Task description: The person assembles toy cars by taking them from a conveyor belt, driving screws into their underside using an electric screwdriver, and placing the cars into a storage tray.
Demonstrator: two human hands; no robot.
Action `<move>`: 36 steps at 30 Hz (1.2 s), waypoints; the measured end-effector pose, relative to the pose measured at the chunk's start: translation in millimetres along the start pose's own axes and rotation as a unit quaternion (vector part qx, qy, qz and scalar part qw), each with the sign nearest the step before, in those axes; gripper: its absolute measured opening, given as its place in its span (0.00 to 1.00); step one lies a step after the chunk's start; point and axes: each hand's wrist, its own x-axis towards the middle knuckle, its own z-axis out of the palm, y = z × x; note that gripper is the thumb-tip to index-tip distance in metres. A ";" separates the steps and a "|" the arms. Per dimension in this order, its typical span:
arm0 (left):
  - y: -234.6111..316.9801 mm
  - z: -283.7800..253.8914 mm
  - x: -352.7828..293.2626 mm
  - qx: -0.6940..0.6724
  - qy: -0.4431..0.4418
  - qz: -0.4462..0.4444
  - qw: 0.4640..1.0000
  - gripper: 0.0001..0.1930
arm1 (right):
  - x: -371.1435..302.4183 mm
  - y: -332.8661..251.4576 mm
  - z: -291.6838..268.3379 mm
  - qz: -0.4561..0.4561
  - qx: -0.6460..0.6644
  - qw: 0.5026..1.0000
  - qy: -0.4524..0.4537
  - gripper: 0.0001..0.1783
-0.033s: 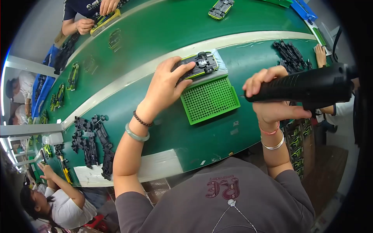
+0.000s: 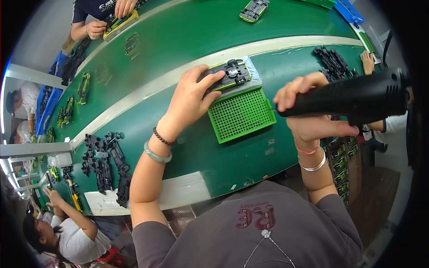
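Observation:
A toy car (image 2: 236, 75) lies wheels up on a pale pad (image 2: 254, 73), its black underside framed by a yellow-green body edge. My left hand (image 2: 192, 94) is closed over the car's left end, thumb and fingers against its sides and underside. In my right hand (image 2: 306, 105) is a black electric screwdriver (image 2: 344, 98), held nearly level. Its thin bit points left, above the right edge of a green perforated tray (image 2: 243, 114) and apart from the car. The tray sits directly in front of the pad.
Black chassis parts lie piled at left (image 2: 103, 163) and at right (image 2: 333, 62). Another upturned car (image 2: 254, 10) is at the back of the green table (image 2: 178, 152). A pale raised strip (image 2: 134, 96) crosses it. Co-workers sit at far left, lower left and right.
My right hand and the screwdriver have shifted slightly left, bringing the bit nearer the tray's right edge. My left hand and the car stay put.

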 end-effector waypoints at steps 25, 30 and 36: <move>1.7 -2.5 -2.2 0.024 0.003 0.006 1.000 0.22 | -5.6 62.6 30.7 0.119 -0.189 0.974 0.026 0.54; 3.0 -3.1 -1.2 0.028 0.005 0.010 1.000 0.22 | -2.3 61.2 30.5 0.126 -0.204 0.971 -0.002 0.56; 3.5 -2.9 -1.4 0.031 0.007 0.014 0.999 0.22 | 24.8 38.1 21.9 0.042 -0.054 0.998 -0.014 0.60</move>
